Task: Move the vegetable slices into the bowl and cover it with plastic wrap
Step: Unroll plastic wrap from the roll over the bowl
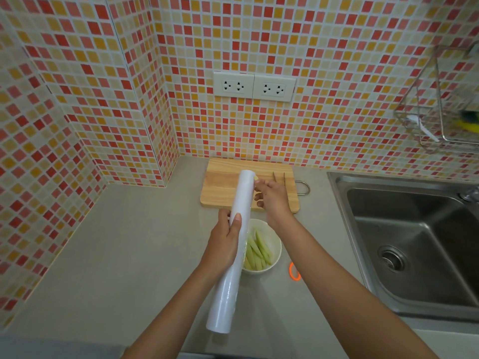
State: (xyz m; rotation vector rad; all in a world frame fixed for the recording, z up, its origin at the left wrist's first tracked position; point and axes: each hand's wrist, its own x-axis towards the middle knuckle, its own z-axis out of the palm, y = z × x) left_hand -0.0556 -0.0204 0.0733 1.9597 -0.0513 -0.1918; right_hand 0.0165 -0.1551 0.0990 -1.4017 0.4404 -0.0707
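— What is on the grey worktop (129, 255)?
— A round white bowl (275, 251) of pale green vegetable slices (258, 248), just under the hands.
— And the hands?
— The left hand (226, 242) grips a long white plastic wrap roll (237, 244). The right hand (272, 198) pinches its far end, above a wooden cutting board (223, 185).

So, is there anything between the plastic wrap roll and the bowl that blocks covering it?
Nothing visible does. The left hand holds the roll just above the bowl, whose top is open over the slices.
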